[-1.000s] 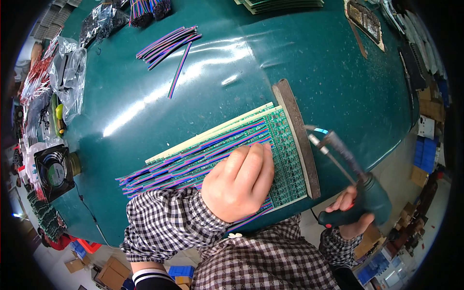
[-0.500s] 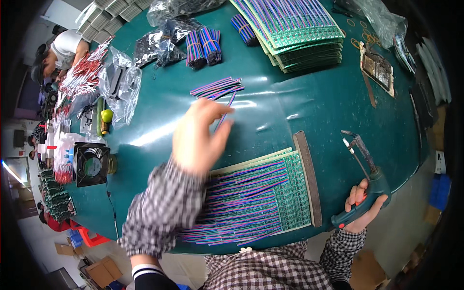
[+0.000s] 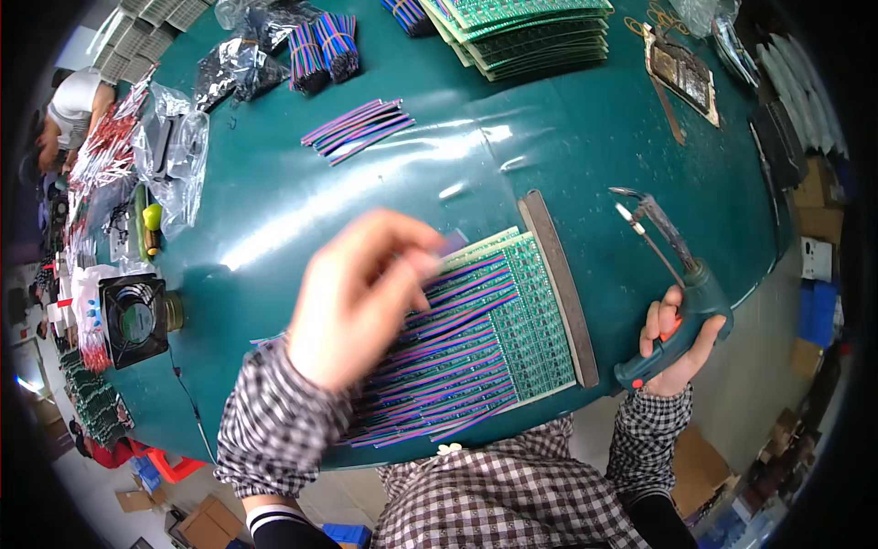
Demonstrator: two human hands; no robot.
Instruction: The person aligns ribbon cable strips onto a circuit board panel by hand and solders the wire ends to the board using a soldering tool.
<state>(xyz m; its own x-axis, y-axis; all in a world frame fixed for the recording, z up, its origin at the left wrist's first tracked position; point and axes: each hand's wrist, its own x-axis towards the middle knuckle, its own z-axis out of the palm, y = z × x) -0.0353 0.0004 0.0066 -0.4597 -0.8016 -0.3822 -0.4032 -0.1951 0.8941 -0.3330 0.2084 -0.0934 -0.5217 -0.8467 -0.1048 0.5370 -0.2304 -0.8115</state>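
My left hand (image 3: 361, 297), smeared by motion, is over the far left part of a green circuit board panel (image 3: 541, 329). Its fingers pinch a short blue-purple ribbon wire (image 3: 454, 242), whose blurred end shows past the fingertips. Rows of similar coloured wires (image 3: 439, 389) lie across the panel, pointing left; my sleeve hides some. Along the panel's right edge runs a grey-brown bar (image 3: 560, 284). On the right, my right hand (image 3: 672, 352) is closed around a green soldering gun (image 3: 702, 297), its tip pointing up and away, apart from the panel.
A loose pile of cut wires (image 3: 357, 128) lies beyond my left hand. Farther back are banded wire bundles (image 3: 325, 53) and a stack of circuit panels (image 3: 530, 46). A small black fan (image 3: 134, 320) stands left. A dirty tray (image 3: 684, 73) lies far right. Another person (image 3: 78, 110) sits far left.
My left hand has come from near the wire pile toward the panel with the wire. The view has shifted, so the table items appear higher and farther left. My right hand still holds the soldering gun.
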